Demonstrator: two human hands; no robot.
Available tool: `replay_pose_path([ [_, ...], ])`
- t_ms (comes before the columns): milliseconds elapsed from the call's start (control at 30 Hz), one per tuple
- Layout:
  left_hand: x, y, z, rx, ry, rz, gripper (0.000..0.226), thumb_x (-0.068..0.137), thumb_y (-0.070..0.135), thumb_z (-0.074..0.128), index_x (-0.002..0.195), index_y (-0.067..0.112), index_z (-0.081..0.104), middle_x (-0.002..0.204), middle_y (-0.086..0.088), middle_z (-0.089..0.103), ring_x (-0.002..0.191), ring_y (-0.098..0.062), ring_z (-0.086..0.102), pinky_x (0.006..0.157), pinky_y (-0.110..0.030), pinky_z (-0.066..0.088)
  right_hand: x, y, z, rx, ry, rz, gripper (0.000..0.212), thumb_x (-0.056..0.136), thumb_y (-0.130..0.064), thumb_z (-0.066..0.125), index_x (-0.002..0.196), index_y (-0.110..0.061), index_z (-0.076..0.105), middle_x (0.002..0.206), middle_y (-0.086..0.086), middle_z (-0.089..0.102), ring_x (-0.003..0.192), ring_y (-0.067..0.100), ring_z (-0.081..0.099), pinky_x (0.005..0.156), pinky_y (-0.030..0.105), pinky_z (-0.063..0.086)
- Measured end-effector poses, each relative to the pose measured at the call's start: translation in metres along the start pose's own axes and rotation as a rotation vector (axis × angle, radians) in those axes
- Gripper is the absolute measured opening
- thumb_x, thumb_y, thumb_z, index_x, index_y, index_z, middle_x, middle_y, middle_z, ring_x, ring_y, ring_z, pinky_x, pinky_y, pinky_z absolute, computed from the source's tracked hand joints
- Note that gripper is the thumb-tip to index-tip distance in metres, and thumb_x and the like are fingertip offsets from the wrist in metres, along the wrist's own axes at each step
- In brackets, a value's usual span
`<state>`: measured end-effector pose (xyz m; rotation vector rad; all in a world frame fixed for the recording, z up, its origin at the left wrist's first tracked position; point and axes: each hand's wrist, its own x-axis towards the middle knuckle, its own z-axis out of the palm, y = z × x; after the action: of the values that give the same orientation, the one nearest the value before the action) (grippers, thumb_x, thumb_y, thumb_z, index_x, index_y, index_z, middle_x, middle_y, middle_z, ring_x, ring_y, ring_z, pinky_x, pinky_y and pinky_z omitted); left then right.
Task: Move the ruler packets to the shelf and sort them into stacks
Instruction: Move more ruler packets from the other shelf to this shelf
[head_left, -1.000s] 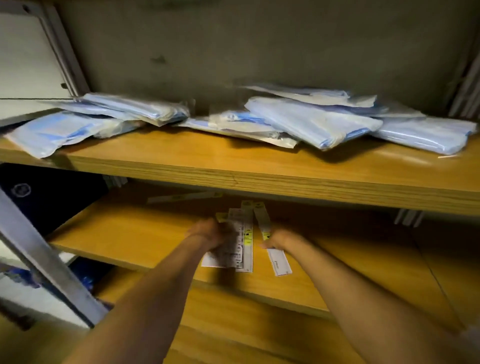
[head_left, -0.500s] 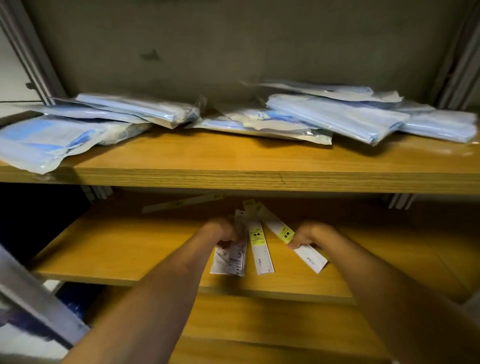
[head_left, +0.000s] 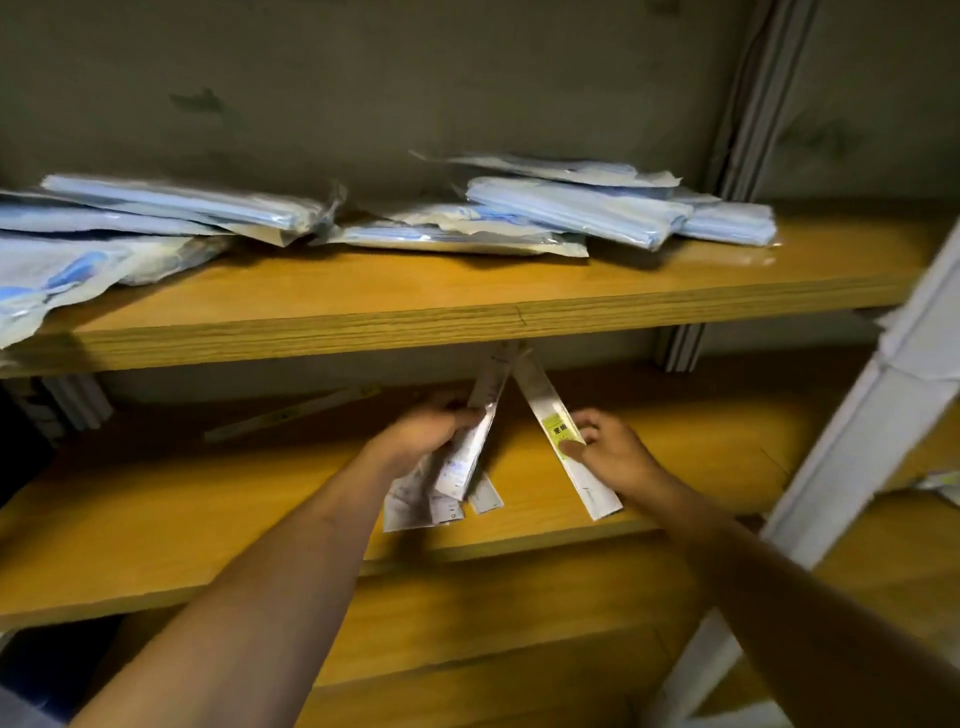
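Gripping a ruler packet bundle (head_left: 470, 447), left hand (head_left: 423, 434); right hand (head_left: 608, 447) pinches one packet (head_left: 558, 431).

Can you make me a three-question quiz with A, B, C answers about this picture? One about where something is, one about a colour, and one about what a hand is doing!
1. Where do the blue plastic bags lie?
A. On the upper shelf
B. On the floor
C. In the person's hands

2. What colour is the label on the ruler packet that the right hand holds?
A. Red
B. Yellow
C. Purple

3. What is the left hand doing?
A. Hanging open and holding nothing
B. Pressing flat on the wall
C. Gripping a bunch of ruler packets

Answers:
1. A, the bags are spread along the upper shelf above the hands.
2. B, a yellow label shows beside the fingers of the right hand.
3. C, its fingers curl round the bunch of ruler packets fanned above the lower shelf.
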<state>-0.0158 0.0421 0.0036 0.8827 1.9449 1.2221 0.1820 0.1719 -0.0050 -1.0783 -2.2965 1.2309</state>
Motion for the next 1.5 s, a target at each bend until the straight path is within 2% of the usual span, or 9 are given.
replay_pose_path([
  [167, 0.001, 0.031, 0.072, -0.029, -0.225, 0.073, 0.036, 0.093, 0.026, 0.064, 0.128, 0.017, 0.057, 0.108, 0.001, 0.069, 0.098, -0.017, 0.066, 0.087, -0.035, 0.054, -0.055, 0.03, -0.048, -0.099, 0.124, 0.059, 0.026, 0.093, -0.026, 0.06, 0.116, -0.022, 0.048, 0.121, -0.002, 0.063, 0.104, 0.017, 0.063, 0.09, 0.041, 0.054],
  [300, -0.013, 0.064, 0.135, 0.023, -0.421, 0.172, 0.028, 0.098, 0.02, 0.056, 0.126, 0.02, 0.058, 0.109, 0.006, 0.066, 0.095, -0.008, 0.064, 0.069, -0.022, 0.052, -0.099, 0.051, -0.088, -0.106, 0.271, 0.142, 0.04, 0.092, -0.024, 0.062, 0.126, -0.018, 0.042, 0.127, 0.001, 0.059, 0.113, 0.024, 0.061, 0.094, 0.049, 0.052],
  [500, -0.033, 0.099, 0.221, 0.058, -0.598, 0.254, 0.026, 0.098, 0.017, 0.055, 0.123, 0.019, 0.058, 0.106, 0.005, 0.068, 0.091, -0.009, 0.068, 0.068, -0.023, 0.056, -0.159, 0.088, -0.147, -0.135, 0.465, 0.232, 0.039, 0.091, -0.021, 0.063, 0.129, -0.017, 0.051, 0.128, 0.0, 0.062, 0.117, 0.017, 0.059, 0.102, 0.045, 0.046],
  [633, -0.045, 0.12, 0.269, 0.054, -0.71, 0.299, 0.025, 0.098, 0.019, 0.056, 0.122, 0.019, 0.06, 0.11, 0.002, 0.069, 0.096, -0.013, 0.07, 0.078, -0.031, 0.06, -0.19, 0.116, -0.184, -0.067, 0.565, 0.264, 0.035, 0.091, -0.019, 0.063, 0.125, -0.017, 0.056, 0.12, -0.003, 0.064, 0.101, 0.009, 0.061, 0.084, 0.028, 0.05],
  [833, -0.06, 0.148, 0.357, 0.055, -0.817, 0.327, 0.027, 0.099, 0.02, 0.053, 0.126, 0.024, 0.057, 0.109, 0.006, 0.067, 0.097, -0.015, 0.068, 0.082, -0.035, 0.059, -0.217, 0.169, -0.24, 0.036, 0.654, 0.334, 0.04, 0.089, -0.031, 0.064, 0.127, -0.022, 0.055, 0.118, -0.004, 0.066, 0.106, 0.015, 0.064, 0.09, 0.045, 0.055],
  [1000, -0.054, 0.174, 0.419, 0.108, -0.771, 0.344, 0.035, 0.1, 0.022, 0.052, 0.135, 0.023, 0.051, 0.117, 0.004, 0.061, 0.102, -0.017, 0.061, 0.082, -0.031, 0.055, -0.225, 0.215, -0.293, 0.042, 0.702, 0.341, 0.037, 0.091, -0.024, 0.063, 0.126, -0.018, 0.054, 0.124, 0.0, 0.061, 0.106, 0.015, 0.06, 0.088, 0.035, 0.052],
  [1100, -0.035, 0.198, 0.458, 0.135, -0.693, 0.301, 0.039, 0.1, 0.026, 0.052, 0.139, 0.024, 0.048, 0.123, 0.003, 0.061, 0.102, -0.016, 0.063, 0.085, -0.035, 0.056, -0.225, 0.244, -0.337, 0.043, 0.698, 0.351, 0.039, 0.091, -0.022, 0.063, 0.128, -0.015, 0.053, 0.128, 0.003, 0.06, 0.11, 0.018, 0.061, 0.089, 0.038, 0.054],
  [1300, -0.009, 0.238, 0.538, 0.164, -0.569, 0.245, 0.036, 0.1, 0.024, 0.051, 0.136, 0.023, 0.051, 0.125, -0.003, 0.062, 0.097, -0.017, 0.065, 0.071, -0.03, 0.056, -0.224, 0.294, -0.419, 0.046, 0.694, 0.329, 0.041, 0.092, -0.016, 0.06, 0.132, -0.014, 0.049, 0.132, 0.008, 0.058, 0.117, 0.024, 0.059, 0.077, 0.028, 0.051],
  [1500, 0.005, 0.265, 0.611, 0.204, -0.601, 0.187, 0.035, 0.099, 0.017, 0.051, 0.134, 0.017, 0.05, 0.114, -0.001, 0.063, 0.094, -0.016, 0.066, 0.083, -0.036, 0.059, -0.201, 0.348, -0.475, 0.049, 0.677, 0.341, 0.03, 0.092, -0.016, 0.06, 0.121, -0.016, 0.053, 0.12, 0.006, 0.062, 0.094, 0.013, 0.06, 0.067, 0.023, 0.048],
])
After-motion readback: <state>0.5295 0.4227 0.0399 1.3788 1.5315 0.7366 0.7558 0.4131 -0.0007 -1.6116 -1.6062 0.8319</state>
